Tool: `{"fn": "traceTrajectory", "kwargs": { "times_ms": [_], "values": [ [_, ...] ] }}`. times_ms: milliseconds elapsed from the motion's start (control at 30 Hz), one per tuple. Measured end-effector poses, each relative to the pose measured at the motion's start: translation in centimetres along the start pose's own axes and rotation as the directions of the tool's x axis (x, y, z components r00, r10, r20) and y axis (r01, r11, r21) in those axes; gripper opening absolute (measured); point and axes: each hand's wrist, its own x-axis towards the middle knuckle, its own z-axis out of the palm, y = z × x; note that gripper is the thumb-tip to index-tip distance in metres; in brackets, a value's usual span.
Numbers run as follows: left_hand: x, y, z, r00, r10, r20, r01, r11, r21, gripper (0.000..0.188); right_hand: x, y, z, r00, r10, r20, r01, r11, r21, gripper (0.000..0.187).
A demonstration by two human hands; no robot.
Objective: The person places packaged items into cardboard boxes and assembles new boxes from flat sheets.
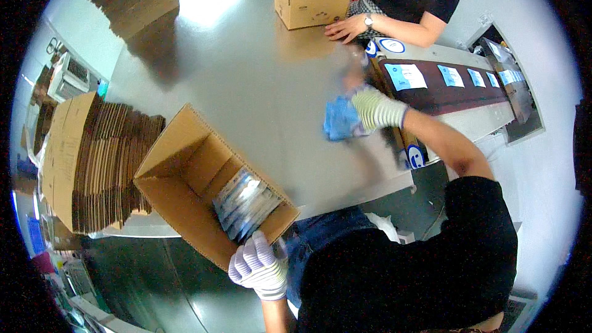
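An open cardboard box (200,240) sits tilted at the table's near edge, with a row of shiny blue-and-white packets (246,203) lined up inside it. My left hand (259,266), in a striped white-and-lilac glove, has its fingers bent over the box's near rim. Out to the right, above the table, my right hand (377,110) wears a striped green-and-white glove and is closed on a blue packet (341,118). Motion smears that packet, so I cannot tell whether it is one or a few.
A conveyor belt (438,95) at the right carries several blue-and-white packets. Across the table (246,74), a person (410,0) rests a hand beside another open box (311,3). Flattened cartons (111,160) stand stacked at left; more cartons (132,0) lie far left.
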Motion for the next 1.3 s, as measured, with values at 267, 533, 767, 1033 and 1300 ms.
{"fn": "traceTrajectory", "kwargs": {
  "times_ms": [267, 533, 767, 1033, 1300],
  "values": [
    [-0.4, -0.8, 0.0, 1.0, -0.002, -0.001, 0.002, 1.0, -0.026, 0.031, -2.6, -9.4, 4.8, 0.945, -0.183, -0.272, -0.042, -0.89, 0.454, 0.031],
    [-1.9, -0.2, -0.3, 0.997, 0.034, 0.073, -0.03, 0.998, -0.058, 0.031, -0.2, -9.4, 3.5, 0.749, 0.191, -0.635, 0.659, -0.117, 0.743, 0.049],
    [-1.4, 0.1, -0.4, 0.997, 0.026, 0.076, -0.022, 0.998, -0.058, 0.024, -1.8, -20.8, -13.6, 0.363, -0.568, -0.739, 0.86, 0.509, 0.031, 0.041],
    [-0.5, -0.6, -0.5, 0.995, -0.051, 0.09, 0.064, 0.986, -0.152, 0.029, -2.7, -24.2, -15.6, 0.583, -0.704, -0.406, 0.704, 0.687, -0.18, 0.048],
    [-1.7, -1.2, 0.1, 0.998, -0.033, 0.059, 0.038, 0.995, -0.089, 0.028, -3.3, -8.2, -12.9, 0.647, -0.102, -0.755, 0.382, 0.901, 0.205, 0.052]
  ]
}}
